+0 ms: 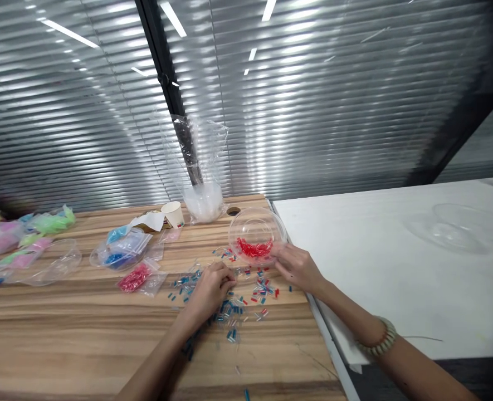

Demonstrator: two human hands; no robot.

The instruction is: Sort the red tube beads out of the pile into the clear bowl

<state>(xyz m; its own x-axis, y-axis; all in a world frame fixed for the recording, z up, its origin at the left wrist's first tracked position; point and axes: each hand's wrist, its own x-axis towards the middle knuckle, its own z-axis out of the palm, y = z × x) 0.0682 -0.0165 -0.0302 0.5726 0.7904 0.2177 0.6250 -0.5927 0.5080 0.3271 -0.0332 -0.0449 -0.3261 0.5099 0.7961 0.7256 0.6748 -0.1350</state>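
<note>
My right hand (pixel 298 268) is closed on the near right rim of a clear round bowl (pixel 258 218), which is tilted and has red tube pieces (pixel 254 247) gathered at its lower side. My left hand (pixel 213 288) rests among scattered blue, red and clear tube pieces (pixel 265 288) on the wooden table, left of the bowl. Its fingers are pinched together; whatever they hold, if anything, is too small to make out.
A bag of red pieces (pixel 135 277), a clear dish with blue bags (pixel 123 250), a paper cup (pixel 173 214) and a clear bag with white contents (pixel 204 200) stand behind and left. Colourful bags (pixel 4 236) lie far left. A white table (pixel 380 267) adjoins on the right.
</note>
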